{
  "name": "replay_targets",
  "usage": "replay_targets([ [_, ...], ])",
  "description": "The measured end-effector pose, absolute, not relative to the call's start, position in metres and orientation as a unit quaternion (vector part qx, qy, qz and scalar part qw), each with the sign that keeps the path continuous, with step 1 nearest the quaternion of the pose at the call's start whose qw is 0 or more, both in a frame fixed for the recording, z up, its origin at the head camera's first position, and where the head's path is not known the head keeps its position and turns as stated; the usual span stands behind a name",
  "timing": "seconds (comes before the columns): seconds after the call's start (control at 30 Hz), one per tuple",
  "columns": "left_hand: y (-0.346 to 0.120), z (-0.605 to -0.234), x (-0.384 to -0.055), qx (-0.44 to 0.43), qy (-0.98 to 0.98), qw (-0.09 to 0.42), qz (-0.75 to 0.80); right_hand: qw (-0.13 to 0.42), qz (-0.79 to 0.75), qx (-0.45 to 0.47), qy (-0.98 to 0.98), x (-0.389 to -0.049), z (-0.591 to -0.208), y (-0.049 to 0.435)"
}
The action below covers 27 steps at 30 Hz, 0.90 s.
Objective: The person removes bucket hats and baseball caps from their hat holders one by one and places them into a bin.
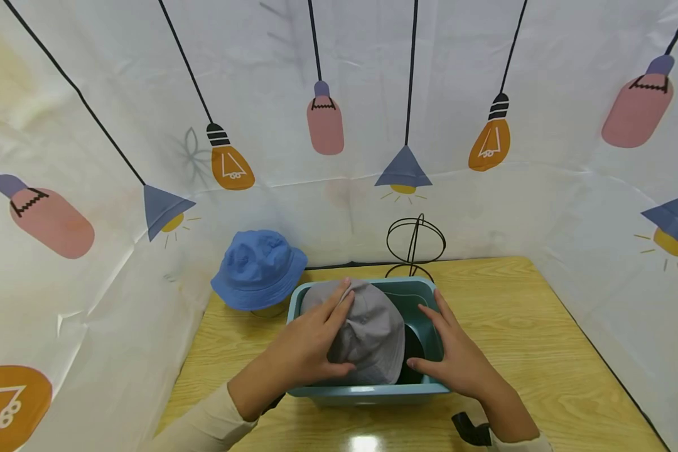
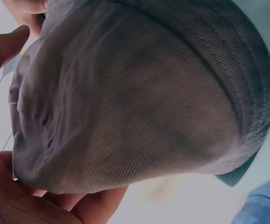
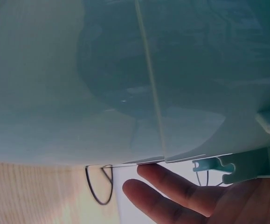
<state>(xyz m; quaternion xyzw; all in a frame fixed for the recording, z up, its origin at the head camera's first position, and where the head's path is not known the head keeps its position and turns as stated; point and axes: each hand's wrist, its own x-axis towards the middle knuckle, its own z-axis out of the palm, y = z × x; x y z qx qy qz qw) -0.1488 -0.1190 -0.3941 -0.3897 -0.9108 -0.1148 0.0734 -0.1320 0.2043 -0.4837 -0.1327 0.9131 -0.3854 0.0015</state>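
A grey bucket hat (image 1: pixel 367 333) lies in the left part of a teal plastic basin (image 1: pixel 367 390), crown up. My left hand (image 1: pixel 311 342) rests on the hat's left side, fingers extended over its crown. In the left wrist view, the thumb (image 2: pixel 9 46) stands off the cloth while the other fingers touch the crown. At the basin's right rim is my right hand (image 1: pixel 460 358), thumb and fingers spread apart over the rim. The basin wall (image 3: pixel 116 93) fills much of the right wrist view. Something dark (image 1: pixel 411 355) shows inside the basin beside the hat; its kind is unclear.
A blue bucket hat (image 1: pixel 260 270) sits on a low stand behind the basin to the left. Behind the basin stands a black wire stand (image 1: pixel 412 248). The wooden table (image 1: pixel 542 351) meets a white cloth backdrop (image 1: pixel 350 207) printed with lamps.
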Motion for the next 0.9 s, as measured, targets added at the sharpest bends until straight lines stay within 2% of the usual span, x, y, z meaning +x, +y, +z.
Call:
replay_targets([
  [0.2, -0.117, -0.391, -0.145, -0.393, -0.911, 0.051, -0.110, 0.005, -0.387, -0.129, 0.913, -0.132, -0.482, 0.204],
  [0.6, -0.115, -0.397, -0.149, -0.375, -0.921, -0.033, -0.101, -0.001, -0.384, -0.131, 0.914, -0.133, -0.484, 0.204],
  [0.9, -0.112, -0.405, -0.161, -0.380, -0.920, -0.050, -0.079, -0.003, -0.386, -0.133, 0.913, -0.132, -0.484, 0.204],
])
